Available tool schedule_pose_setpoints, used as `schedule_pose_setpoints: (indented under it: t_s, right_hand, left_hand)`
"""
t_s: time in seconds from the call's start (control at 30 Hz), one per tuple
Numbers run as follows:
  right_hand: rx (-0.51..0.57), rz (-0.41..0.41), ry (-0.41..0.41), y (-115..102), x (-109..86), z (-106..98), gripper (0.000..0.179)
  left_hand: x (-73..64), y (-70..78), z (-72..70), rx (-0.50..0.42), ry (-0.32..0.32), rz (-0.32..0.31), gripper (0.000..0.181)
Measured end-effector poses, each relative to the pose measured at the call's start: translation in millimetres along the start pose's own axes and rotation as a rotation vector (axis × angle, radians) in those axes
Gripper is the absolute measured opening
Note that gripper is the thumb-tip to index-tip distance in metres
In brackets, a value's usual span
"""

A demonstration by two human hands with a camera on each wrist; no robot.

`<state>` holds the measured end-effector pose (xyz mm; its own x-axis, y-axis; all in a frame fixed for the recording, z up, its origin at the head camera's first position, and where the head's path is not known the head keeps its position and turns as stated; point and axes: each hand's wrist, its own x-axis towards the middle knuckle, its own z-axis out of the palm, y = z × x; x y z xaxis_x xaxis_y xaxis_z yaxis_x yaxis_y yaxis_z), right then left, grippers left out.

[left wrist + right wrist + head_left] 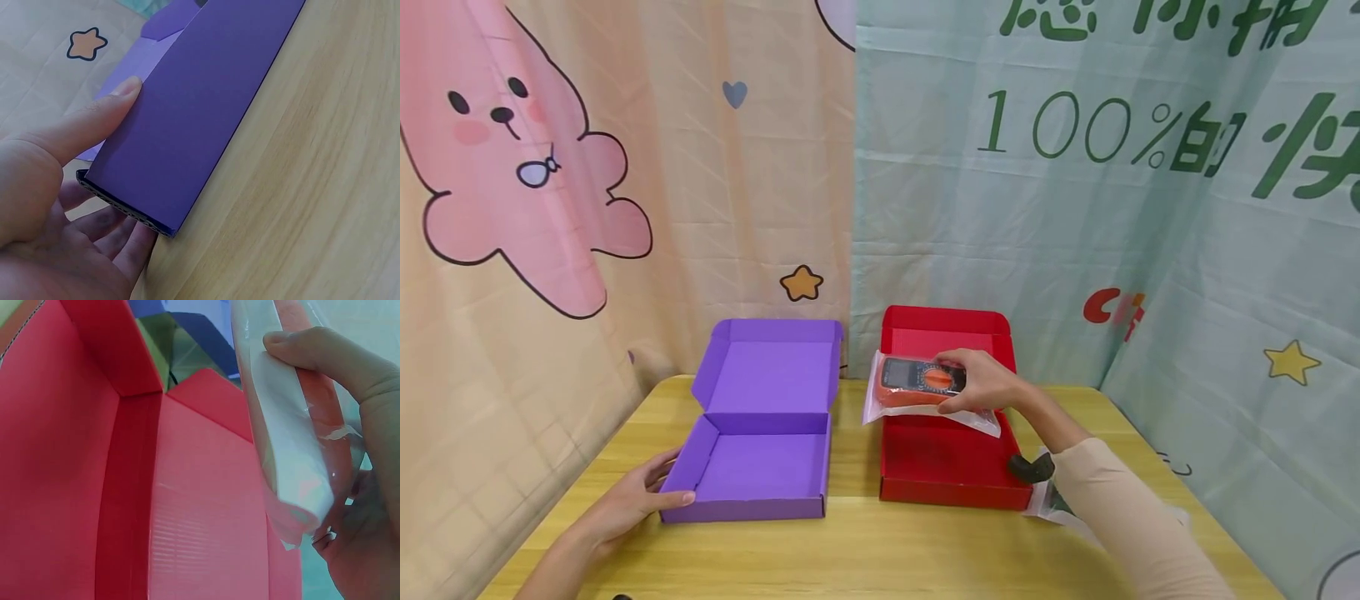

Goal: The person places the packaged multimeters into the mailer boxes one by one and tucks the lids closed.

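An orange-and-black multimeter (917,377) in a clear plastic bag is held by my right hand (987,381) above the open red box (955,492). In the right wrist view, the thumb presses one side of the bagged multimeter (322,406) while the fingers go round the other. At the front left corner of an open purple box (745,509), my left hand (625,502) grips the cardboard. Its thumb lies on the front wall of the purple box (181,119) in the left wrist view, the fingers around the side. Both boxes have their lids raised at the back.
A clear plastic bag (1045,504) with something dark in it lies right of the red box, partly hidden by the right sleeve (1120,500). Printed curtains (760,208) hang behind the wooden table (880,550). A small dark object (622,597) shows at the bottom edge.
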<state>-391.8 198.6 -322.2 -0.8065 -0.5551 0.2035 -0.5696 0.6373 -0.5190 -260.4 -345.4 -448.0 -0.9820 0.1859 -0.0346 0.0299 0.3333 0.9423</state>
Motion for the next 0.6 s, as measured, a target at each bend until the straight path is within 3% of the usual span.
schedule_pose_setpoints:
  t_s: [0.6]
  right_hand:
    - [-0.016,-0.068,-0.025,-20,22.4,31,0.083]
  left_hand:
    - [0.6,0.2,-0.2,-0.002,-0.004,-0.033,0.094]
